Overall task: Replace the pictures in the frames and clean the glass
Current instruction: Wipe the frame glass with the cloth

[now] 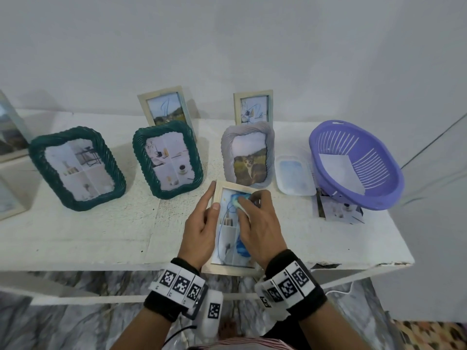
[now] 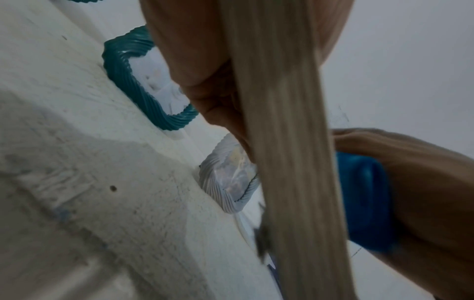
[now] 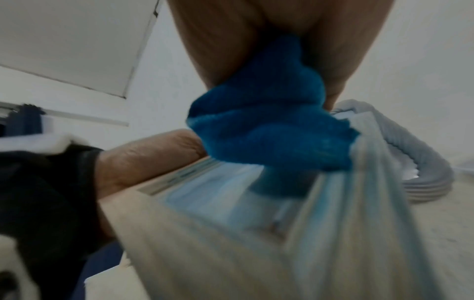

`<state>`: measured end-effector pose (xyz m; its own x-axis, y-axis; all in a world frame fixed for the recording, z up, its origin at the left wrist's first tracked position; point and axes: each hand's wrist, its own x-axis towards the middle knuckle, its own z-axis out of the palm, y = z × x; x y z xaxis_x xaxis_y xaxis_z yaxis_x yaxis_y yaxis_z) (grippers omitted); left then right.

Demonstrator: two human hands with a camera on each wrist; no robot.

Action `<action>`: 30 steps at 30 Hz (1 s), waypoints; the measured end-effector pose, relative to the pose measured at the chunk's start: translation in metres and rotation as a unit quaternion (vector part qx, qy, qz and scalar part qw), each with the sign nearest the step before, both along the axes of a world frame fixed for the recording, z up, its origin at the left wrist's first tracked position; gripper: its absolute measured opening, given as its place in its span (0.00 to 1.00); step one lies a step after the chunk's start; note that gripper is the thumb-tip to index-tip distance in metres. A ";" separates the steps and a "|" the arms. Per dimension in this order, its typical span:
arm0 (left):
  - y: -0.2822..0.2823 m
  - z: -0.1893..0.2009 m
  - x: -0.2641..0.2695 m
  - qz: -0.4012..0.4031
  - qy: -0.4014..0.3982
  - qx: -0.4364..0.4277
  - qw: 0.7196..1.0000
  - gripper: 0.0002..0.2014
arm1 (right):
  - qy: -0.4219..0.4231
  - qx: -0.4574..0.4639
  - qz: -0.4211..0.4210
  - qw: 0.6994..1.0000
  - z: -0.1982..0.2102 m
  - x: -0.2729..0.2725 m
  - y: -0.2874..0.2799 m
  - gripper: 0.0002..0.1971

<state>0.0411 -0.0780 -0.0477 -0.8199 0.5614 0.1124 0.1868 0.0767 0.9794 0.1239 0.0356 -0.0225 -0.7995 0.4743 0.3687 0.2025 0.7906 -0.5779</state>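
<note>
white table (image 1: 101, 236) | wooden frame (image 1: 217, 267) blurred | right hand (image 1: 262, 223) hides blue cloth (image 3: 269, 125)

- Right hand (image 1: 257, 223) hides most of the blue cloth (image 1: 241, 198).
- Far-left frame (image 1: 10, 132) is cut off by the edge.
- Wooden frame (image 3: 231, 253) is blurred in the right wrist view.

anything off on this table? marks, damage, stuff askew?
Blue pen scribbles mark the glass of the two back frames. Loose photos lie pinned under the purple basket. The table's front edge is chipped.
</note>
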 end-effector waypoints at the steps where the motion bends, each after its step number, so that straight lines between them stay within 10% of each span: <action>1: -0.001 -0.001 -0.002 -0.009 -0.001 -0.002 1.000 0.23 | -0.005 -0.004 0.036 0.999 0.002 0.003 -0.001 0.11; 5: -0.005 0.007 0.002 -0.031 -0.003 0.012 0.999 0.23 | -0.063 0.074 0.135 0.986 0.010 0.018 0.003 0.13; 9: -0.007 0.008 0.009 -0.014 0.004 -0.003 1.000 0.23 | -0.112 0.150 0.032 0.982 0.007 0.011 0.013 0.16; 17: -0.013 0.007 0.001 0.027 -0.013 0.007 1.000 0.22 | -0.084 0.123 0.179 0.973 0.015 0.027 -0.003 0.15; 25: -0.009 0.017 0.007 0.029 -0.007 0.013 0.999 0.22 | -0.064 0.127 0.015 0.990 0.014 0.005 0.013 0.13; 30: -0.013 0.018 0.004 0.025 0.000 0.017 1.000 0.22 | -0.060 0.127 0.109 0.984 0.024 0.019 -0.009 0.13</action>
<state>0.0455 -0.0906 -0.0292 -0.8468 0.5154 0.1312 0.1837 0.0518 0.9816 0.1429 0.0269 0.0015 -0.9169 0.1907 0.3506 0.0656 0.9385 -0.3389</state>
